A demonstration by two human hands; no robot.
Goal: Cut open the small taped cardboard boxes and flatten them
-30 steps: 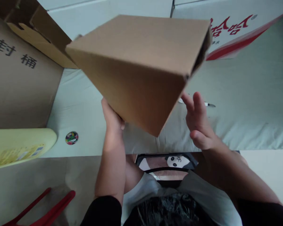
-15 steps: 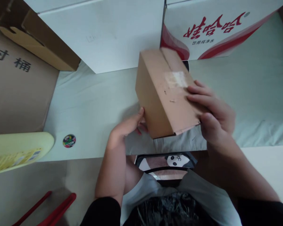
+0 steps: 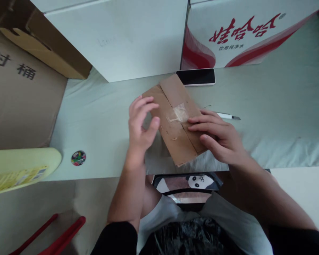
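Observation:
A small brown cardboard box (image 3: pixel 172 132) sits on the pale green cloth, its top flaps meeting at a seam under a patch of clear tape (image 3: pixel 180 112). My left hand (image 3: pixel 142 122) is open at the box's far left corner, with thumb and fingers apart and fingertips over the top edge. Around the right side of the box, my right hand (image 3: pixel 219 136) holds it, fingers across the top and thumb by the near right edge. Beyond the right fingers lies a white pen-like tool with a dark tip (image 3: pixel 230 116), partly hidden by that hand.
A phone (image 3: pixel 198 77) lies behind the box, before white cartons (image 3: pixel 138 42) with red print. Large brown cartons (image 3: pixel 18 102) and a yellow-green bottle (image 3: pixel 21 170) stand left, near a colourful round disc (image 3: pixel 78 158). The cloth's front edge runs above my lap.
The box has turned and come down from its tilted pose, top up. My left hand has moved from its lower left side to the far left corner. The phone and pen-like tool are now uncovered.

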